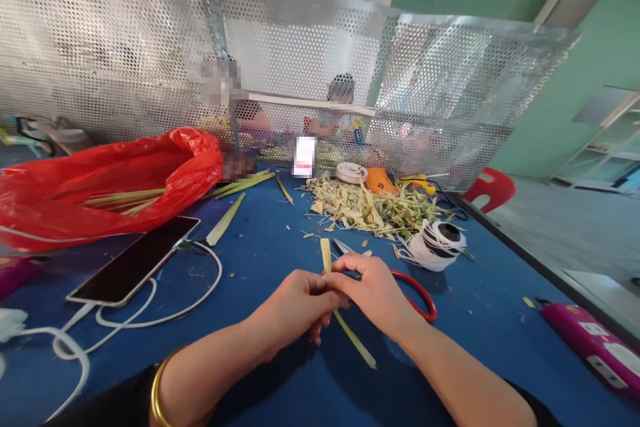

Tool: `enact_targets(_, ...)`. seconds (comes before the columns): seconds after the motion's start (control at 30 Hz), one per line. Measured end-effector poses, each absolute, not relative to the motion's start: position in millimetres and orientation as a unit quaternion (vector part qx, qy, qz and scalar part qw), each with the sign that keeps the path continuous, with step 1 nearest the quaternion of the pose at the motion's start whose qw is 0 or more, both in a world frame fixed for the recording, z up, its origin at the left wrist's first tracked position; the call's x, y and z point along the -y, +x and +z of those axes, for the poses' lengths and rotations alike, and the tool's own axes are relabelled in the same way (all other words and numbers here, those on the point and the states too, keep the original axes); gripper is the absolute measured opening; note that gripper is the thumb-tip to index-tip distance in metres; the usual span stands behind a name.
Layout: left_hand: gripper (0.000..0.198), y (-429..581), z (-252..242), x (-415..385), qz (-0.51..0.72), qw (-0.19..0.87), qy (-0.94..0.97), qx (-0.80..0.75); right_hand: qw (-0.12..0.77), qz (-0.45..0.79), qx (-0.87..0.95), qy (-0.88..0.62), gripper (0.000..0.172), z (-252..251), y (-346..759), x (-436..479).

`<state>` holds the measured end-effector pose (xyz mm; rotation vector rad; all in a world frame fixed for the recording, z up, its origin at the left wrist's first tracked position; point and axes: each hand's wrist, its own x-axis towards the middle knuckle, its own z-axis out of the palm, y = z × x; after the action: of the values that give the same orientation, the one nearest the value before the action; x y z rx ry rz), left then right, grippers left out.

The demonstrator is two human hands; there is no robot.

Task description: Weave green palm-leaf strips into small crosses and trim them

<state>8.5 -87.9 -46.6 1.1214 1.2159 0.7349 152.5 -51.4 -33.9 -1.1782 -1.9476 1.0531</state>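
Note:
My left hand (306, 301) and my right hand (369, 285) meet over the blue table, fingers pinched together on a pale yellow-green leaf strip (356, 341). One end of the strip points up past my fingertips; the longer end hangs down toward me. Exactly how the fingertips grip it is partly hidden. Beneath and beside my right hand lie scissors (419, 295) with red handles, their blades showing beyond my knuckles. A spool of white string (436, 245) stands to the right of them. Past my hands is a heap of leaf scraps (365, 208).
At left are a red plastic bag (195, 157) with long leaves inside, a tablet (135, 263) and a white cable (165, 325). A tape roll (351, 173) and orange item (381, 181) rest by the scraps. A purple item (590, 340) lies right. Perforated metal sheeting (300, 47) stands behind; people sit beyond.

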Motion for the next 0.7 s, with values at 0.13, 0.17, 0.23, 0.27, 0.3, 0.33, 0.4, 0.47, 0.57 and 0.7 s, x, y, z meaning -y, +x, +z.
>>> enact_targets(0.13, 0.027, 9.8, -45.8, 88.9, 0.31, 0.609, 0.497, -0.535, 0.339, 0.488, 0.675, -0.437, 0.014, -34.6, 148.4, 54.1)
enact_targets(0.17, 0.027, 10.2, -45.4, 89.3, 0.308, 0.606, 0.499, -0.538, 0.353, 0.478, 0.675, -0.437, 0.014, -35.1, 148.0, 54.4)
enact_targets(0.23, 0.027, 11.1, -44.6, 90.8, 0.301, 0.6, 0.506, -0.542, 0.381, 0.441, 0.687, -0.434, 0.015, -36.7, 146.9, 55.1)
enact_targets(0.27, 0.026, 11.7, -44.5, 91.7, 0.294, 0.6, 0.51, -0.542, 0.392, 0.421, 0.695, -0.431, 0.016, -37.8, 146.1, 55.6)
enact_targets(0.3, 0.026, 12.4, -44.5, 92.7, 0.287, 0.601, 0.514, -0.541, 0.401, 0.405, 0.702, -0.426, 0.016, -38.9, 145.2, 56.2)
enact_targets(0.33, 0.027, 13.2, -44.7, 93.6, 0.283, 0.604, 0.515, -0.538, 0.408, 0.392, 0.708, -0.422, 0.017, -39.9, 144.4, 56.5)
enact_targets(0.4, 0.028, 14.5, -44.9, 94.6, 0.295, 0.615, 0.504, -0.53, 0.418, 0.371, 0.717, -0.417, 0.017, -40.8, 144.1, 55.8)
enact_targets(0.47, 0.029, 15.0, -43.7, 94.3, 0.32, 0.639, 0.469, -0.519, 0.423, 0.349, 0.726, -0.415, 0.016, -40.1, 146.7, 52.5)
enact_targets(0.57, 0.032, 12.6, -38.2, 91.7, 0.365, 0.684, 0.393, -0.495, 0.446, 0.325, 0.722, -0.418, 0.013, -37.8, 155.5, 43.1)
enact_targets(0.7, 0.03, 4.0, -30.4, 88.2, 0.408, 0.715, 0.312, -0.473, 0.502, 0.368, 0.626, -0.469, 0.031, -37.9, 164.5, 32.3)
